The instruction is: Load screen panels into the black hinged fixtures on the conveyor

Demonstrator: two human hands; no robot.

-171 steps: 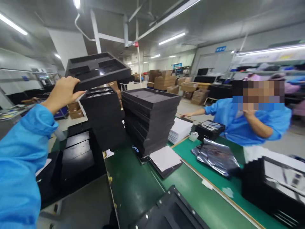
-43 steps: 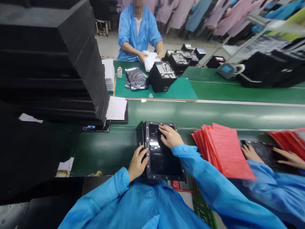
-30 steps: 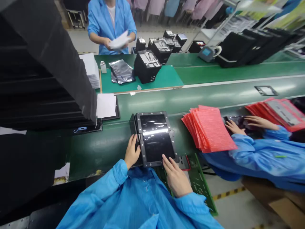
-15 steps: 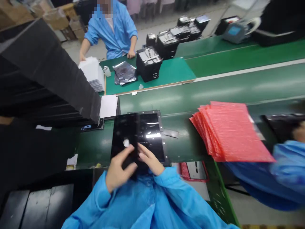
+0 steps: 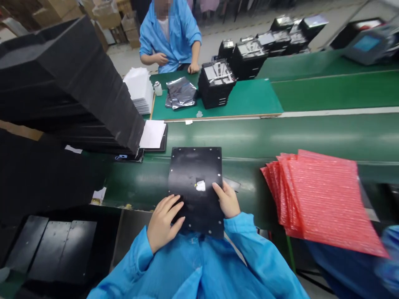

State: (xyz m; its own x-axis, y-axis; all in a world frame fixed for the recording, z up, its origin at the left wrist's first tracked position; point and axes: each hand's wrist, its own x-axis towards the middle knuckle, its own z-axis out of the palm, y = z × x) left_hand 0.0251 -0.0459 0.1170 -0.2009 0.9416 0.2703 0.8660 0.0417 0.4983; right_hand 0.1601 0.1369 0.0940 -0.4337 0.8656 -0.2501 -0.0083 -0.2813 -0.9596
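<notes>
A flat black panel (image 5: 195,166) with small pale dots along its edges lies in front of me at the bench edge. Near its middle is a small white piece (image 5: 200,185), perhaps a tag. My right hand (image 5: 228,199) holds the panel's right edge, thumb on top and the other fingers partly hidden beside or under it. On the lower left part of the panel rests my left hand (image 5: 165,222), its fingers spread and nothing gripped. A grey strip (image 5: 232,184) sits just beyond my right fingers.
Pink bubble bags (image 5: 327,195) lie stacked to the right. A tall stack of black trays (image 5: 93,91) rises at left, with white paper (image 5: 152,134) beside it. Dark panels (image 5: 52,249) lie lower left. Across the bench stand a co-worker (image 5: 171,37) and a black bin (image 5: 218,85).
Two glossy black surfaces showed side by side before; now one matte panel face with the white piece is up. My right hand has moved to its right edge. The whole view has shifted.
</notes>
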